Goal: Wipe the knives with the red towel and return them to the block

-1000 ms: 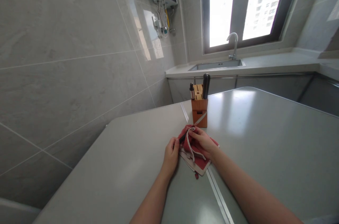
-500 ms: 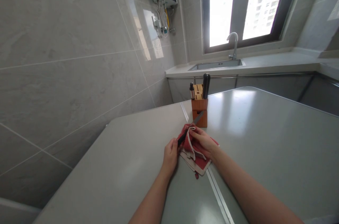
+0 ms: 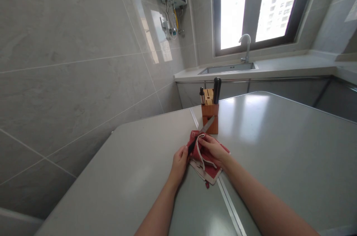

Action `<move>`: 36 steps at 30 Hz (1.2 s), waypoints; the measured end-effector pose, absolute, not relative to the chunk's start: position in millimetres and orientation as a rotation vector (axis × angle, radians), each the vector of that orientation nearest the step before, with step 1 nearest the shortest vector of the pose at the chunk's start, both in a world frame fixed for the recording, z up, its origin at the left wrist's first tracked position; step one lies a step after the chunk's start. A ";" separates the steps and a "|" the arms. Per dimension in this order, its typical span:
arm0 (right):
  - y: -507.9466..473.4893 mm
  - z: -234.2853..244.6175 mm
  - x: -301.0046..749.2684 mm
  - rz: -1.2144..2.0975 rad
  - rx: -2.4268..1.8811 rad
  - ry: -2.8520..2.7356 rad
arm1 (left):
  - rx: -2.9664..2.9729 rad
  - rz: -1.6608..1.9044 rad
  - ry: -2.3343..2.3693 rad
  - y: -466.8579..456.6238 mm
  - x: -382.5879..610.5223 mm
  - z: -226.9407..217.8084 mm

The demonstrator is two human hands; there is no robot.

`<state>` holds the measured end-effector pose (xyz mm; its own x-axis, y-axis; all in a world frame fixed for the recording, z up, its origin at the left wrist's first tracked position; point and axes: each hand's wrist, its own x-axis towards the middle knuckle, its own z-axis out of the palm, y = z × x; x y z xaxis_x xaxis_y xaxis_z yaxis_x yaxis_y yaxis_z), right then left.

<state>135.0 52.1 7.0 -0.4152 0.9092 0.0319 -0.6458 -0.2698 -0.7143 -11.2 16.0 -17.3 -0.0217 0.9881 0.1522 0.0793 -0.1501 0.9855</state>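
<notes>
Kitchen knife (image 3: 206, 126) clamped in left hand (image 3: 180, 164) at its dark handle, right hand (image 3: 213, 147) closed on red cloth wrap (image 3: 208, 163), wooden knife block (image 3: 209, 117) at 12 o'clock on surface (image 3: 279, 154).

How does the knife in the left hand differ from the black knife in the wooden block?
The steel-bladed knife in the left hand tilts over a red cloth; the black-handled knife stands upright in the wooden block. The first shows its bare blade, the second only its handle. Both handles look dark.
</notes>
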 end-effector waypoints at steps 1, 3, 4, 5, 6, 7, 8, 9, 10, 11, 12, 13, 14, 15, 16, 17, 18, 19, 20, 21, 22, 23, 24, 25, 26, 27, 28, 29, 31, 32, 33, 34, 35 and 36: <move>52.0 7.4 135.1 1.863 -0.477 -0.796 | 1.380 1.303 1.216 16.0 -11.3 -16.7; 52.2 8.4 135.6 1.854 -0.484 -0.774 | 1.407 1.308 1.235 15.9 -11.4 -15.7; 52.4 8.7 135.9 1.848 -0.484 -0.765 | 1.418 1.314 1.246 15.7 -11.6 -15.3; 52.6 9.0 136.1 1.842 -0.483 -0.757 | 1.427 1.320 1.255 15.6 -11.7 -15.0; 53.0 9.0 136.4 1.838 -0.479 -0.753 | 1.434 1.325 1.263 15.5 -12.0 -14.7; 53.3 8.8 136.6 1.834 -0.471 -0.749 | 1.442 1.328 1.269 15.4 -12.2 -14.4; 53.7 8.5 136.7 1.831 -0.462 -0.744 | 1.451 1.327 1.272 15.3 -12.5 -14.1; 54.2 8.0 136.8 1.828 -0.453 -0.738 | 1.463 1.322 1.271 15.2 -12.7 -13.7; 54.6 7.4 136.9 1.826 -0.446 -0.731 | 1.476 1.316 1.269 15.1 -12.9 -13.3; 55.0 6.7 137.0 1.824 -0.441 -0.724 | 1.487 1.314 1.265 15.0 -13.1 -12.8; 55.3 6.1 137.1 1.823 -0.439 -0.718 | 1.496 1.315 1.263 14.9 -13.1 -12.3; 55.7 5.5 137.1 1.823 -0.441 -0.712 | 1.502 1.320 1.262 14.8 -13.1 -11.9; 56.0 5.0 137.2 1.824 -0.446 -0.708 | 1.507 1.326 1.262 14.7 -13.0 -11.5; 56.2 4.6 137.4 1.827 -0.450 -0.706 | 1.510 1.333 1.265 14.5 -12.9 -11.3; 56.4 4.3 137.5 1.831 -0.452 -0.705 | 1.509 1.339 1.269 14.4 -12.7 -11.3; 56.6 4.0 137.6 1.834 -0.454 -0.706 | 1.503 1.343 1.275 14.4 -12.5 -11.5; 56.7 3.7 137.7 1.838 -0.454 -0.711 | 1.491 1.348 1.280 14.4 -12.4 -11.8; 56.8 3.5 137.7 1.843 -0.452 -0.719 | 1.471 1.354 1.285 14.5 -12.2 -12.4; 56.9 3.4 137.6 1.848 -0.449 -0.727 | 1.445 1.360 1.289 14.7 -12.1 -13.1; 57.0 3.3 137.6 1.852 -0.445 -0.731 | 1.414 1.366 1.291 15.0 -11.9 -13.9; 57.0 3.4 137.5 1.856 -0.441 -0.732 | 1.385 1.371 1.289 15.3 -11.7 -14.7; 57.0 3.6 137.4 1.862 -0.435 -0.729 | 1.360 1.371 1.283 15.8 -11.6 -15.6; 57.0 3.9 137.3 1.868 -0.430 -0.723 | 1.341 1.367 1.273 16.2 -11.5 -16.4; 56.9 4.3 137.3 1.873 -0.427 -0.716 | 1.331 1.359 1.261 16.6 -11.5 -17.1; 56.9 4.6 137.4 1.879 -0.424 -0.712 | 1.327 1.349 1.250 17.0 -11.6 -17.7; 56.9 5.0 137.5 1.884 -0.421 -0.712 | 1.328 1.342 1.242 17.3 -11.8 -18.2; 56.8 5.2 137.6 1.888 -0.419 -0.715 | 1.331 1.337 1.236 17.5 -12.0 -18.6; 56.7 5.4 137.7 1.890 -0.417 -0.720 | 1.337 1.333 1.234 17.5 -12.2 -18.8; 56.4 5.5 137.9 1.891 -0.417 -0.729 | 1.363 1.325 1.234 17.4 -12.6 -18.9; 56.1 5.5 137.9 1.891 -0.418 -0.731 | 1.383 1.320 1.232 17.1 -12.7 -18.7; 55.8 5.5 137.8 1.892 -0.418 -0.732 | 1.406 1.314 1.230 16.7 -12.8 -18.3; 55.4 5.5 137.8 1.892 -0.418 -0.731 | 1.429 1.310 1.229 16.3 -12.8 -17.7; 55.1 5.6 137.7 1.891 -0.416 -0.728 | 1.449 1.308 1.227 15.8 -12.8 -16.8; 54.9 5.6 137.6 1.890 -0.412 -0.725 | 1.468 1.307 1.226 15.4 -12.9 -15.8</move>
